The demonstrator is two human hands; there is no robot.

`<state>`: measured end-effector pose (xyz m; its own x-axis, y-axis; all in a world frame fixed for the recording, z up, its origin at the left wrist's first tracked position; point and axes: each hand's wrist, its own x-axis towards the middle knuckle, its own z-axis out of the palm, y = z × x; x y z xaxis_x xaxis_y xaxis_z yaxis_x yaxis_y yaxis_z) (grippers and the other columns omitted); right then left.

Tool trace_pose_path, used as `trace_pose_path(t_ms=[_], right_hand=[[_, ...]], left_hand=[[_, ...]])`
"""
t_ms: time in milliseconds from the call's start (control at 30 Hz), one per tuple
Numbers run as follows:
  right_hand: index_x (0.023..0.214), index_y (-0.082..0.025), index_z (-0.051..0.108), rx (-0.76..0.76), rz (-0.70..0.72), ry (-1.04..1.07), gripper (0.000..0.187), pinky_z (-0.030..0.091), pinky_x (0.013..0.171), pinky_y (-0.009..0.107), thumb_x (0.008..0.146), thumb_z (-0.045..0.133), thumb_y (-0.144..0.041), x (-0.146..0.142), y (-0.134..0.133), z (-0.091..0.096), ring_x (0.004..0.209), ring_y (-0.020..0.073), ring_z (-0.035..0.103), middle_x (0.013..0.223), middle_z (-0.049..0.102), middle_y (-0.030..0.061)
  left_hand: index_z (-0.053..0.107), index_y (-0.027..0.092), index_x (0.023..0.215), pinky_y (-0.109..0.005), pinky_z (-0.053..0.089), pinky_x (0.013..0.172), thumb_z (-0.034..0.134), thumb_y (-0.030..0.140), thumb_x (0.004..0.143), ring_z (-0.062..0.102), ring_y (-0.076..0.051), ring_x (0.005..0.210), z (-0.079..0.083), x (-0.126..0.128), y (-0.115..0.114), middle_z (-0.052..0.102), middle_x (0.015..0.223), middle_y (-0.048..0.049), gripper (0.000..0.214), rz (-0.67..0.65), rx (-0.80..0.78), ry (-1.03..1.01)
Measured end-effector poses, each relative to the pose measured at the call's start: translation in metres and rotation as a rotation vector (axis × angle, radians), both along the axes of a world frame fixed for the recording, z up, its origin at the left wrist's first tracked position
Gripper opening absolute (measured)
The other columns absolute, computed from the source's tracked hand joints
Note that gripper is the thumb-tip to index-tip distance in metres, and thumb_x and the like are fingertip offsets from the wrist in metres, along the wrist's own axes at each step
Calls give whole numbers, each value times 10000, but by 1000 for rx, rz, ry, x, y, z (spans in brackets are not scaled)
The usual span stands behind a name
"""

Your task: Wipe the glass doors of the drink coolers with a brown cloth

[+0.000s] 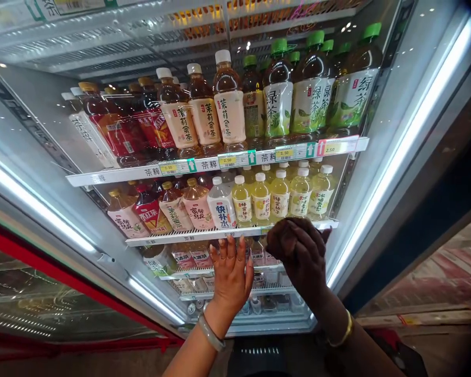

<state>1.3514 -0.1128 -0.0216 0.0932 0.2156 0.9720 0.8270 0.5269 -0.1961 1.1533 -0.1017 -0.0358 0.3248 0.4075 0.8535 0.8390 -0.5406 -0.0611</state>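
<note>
My left hand (231, 272) is stretched out with its fingers spread, and a pale bangle (211, 333) circles that wrist. Its fingertips reach up to the front edge of a middle shelf (172, 237), below a white-capped bottle with a white and blue label (220, 207); whether they touch the edge I cannot tell. My right hand (304, 256), dark in shadow, has its fingers curled around a dark lump that is too dim to name. That hand is in front of the same shelf's right end, below the pale yellow drink bottles (279, 193). A gold-coloured bangle (343, 330) is on the right wrist.
An upper shelf (137, 174) carries brown tea bottles (230, 115) and green-capped tea bottles (278, 99) above price tags. Lower shelves hold more bottles. Bright light strips (408, 141) run along both cabinet sides. A red frame (63, 277) borders the left.
</note>
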Motion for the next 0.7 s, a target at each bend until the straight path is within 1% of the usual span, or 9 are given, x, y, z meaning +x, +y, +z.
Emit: trace_pose_path(t_ms=[67, 133, 233, 300, 333, 400, 500, 600, 700], right_hand=[[1113, -204, 656, -8, -5, 21, 259, 321, 1283, 587, 875, 744, -150, 2, -3, -12, 1481, 309, 478, 1317, 705, 110], [1107, -204, 663, -23, 16, -6, 216, 304, 1293, 577, 901, 723, -180, -3, -4, -18, 1491, 306, 462, 1306, 713, 106], [1090, -218, 671, -30, 57, -85, 148, 188, 1334, 578, 943, 678, -204, -5, -1, -7, 1498, 284, 452, 1309, 724, 70], [1095, -224, 668, -9, 48, -98, 152, 120, 1343, 591, 946, 675, -198, 8, 2, 7, 1493, 277, 456, 1323, 719, 57], [1095, -224, 664, 5, 32, -88, 161, 120, 1340, 600, 938, 691, -205, 18, 3, 12, 1485, 282, 465, 1329, 714, 58], [1094, -222, 653, 36, -17, -44, 202, 159, 1324, 623, 911, 737, -240, 39, 3, 14, 1463, 303, 488, 1334, 699, 74], [1109, -215, 635, 24, -52, 16, 270, 294, 1274, 624, 882, 774, -256, 58, -3, -2, 1440, 334, 511, 1341, 673, 107], [1115, -214, 635, -46, 11, -4, 226, 398, 1214, 602, 908, 723, -204, 51, -10, -18, 1446, 334, 504, 1343, 674, 115], [1122, -225, 642, -57, 74, -37, 221, 389, 1224, 589, 916, 722, -237, 46, -11, -13, 1432, 307, 514, 1328, 694, 100]], left_hand=[[139, 148, 1661, -515, -28, 1324, 569, 171, 974, -23, -286, 1632, -2, 7, -2, 5, 1748, -110, 811, 2, -11, 8], [150, 150, 1660, -504, -21, 1328, 559, 165, 975, -10, -283, 1633, -3, 15, -5, 10, 1750, -106, 798, 0, -19, 23], [142, 151, 1663, -507, -13, 1331, 536, 178, 985, 4, -280, 1633, -2, 27, -7, 25, 1749, -103, 785, -5, -10, 32], [136, 164, 1666, -508, -10, 1332, 539, 192, 986, 1, -279, 1633, 2, 34, -8, 29, 1747, -95, 791, 1, 10, 21], [136, 171, 1667, -506, -9, 1333, 545, 199, 985, -2, -279, 1633, 4, 37, -8, 26, 1746, -89, 796, 6, 18, 15], [140, 181, 1668, -499, -15, 1334, 553, 202, 982, -15, -278, 1632, 6, 43, -7, 13, 1746, -77, 801, 14, 24, 6], [136, 171, 1668, -493, -20, 1335, 540, 191, 984, -12, -279, 1631, 4, 54, -8, 11, 1746, -77, 795, 3, 15, 14], [130, 163, 1668, -500, -16, 1335, 524, 189, 988, 3, -282, 1631, -1, 69, -9, 37, 1744, -80, 786, -23, 12, 43], [109, 143, 1667, -505, 1, 1335, 501, 190, 994, 2, -284, 1629, -2, 82, -9, 46, 1737, -95, 781, -38, 6, 64]])
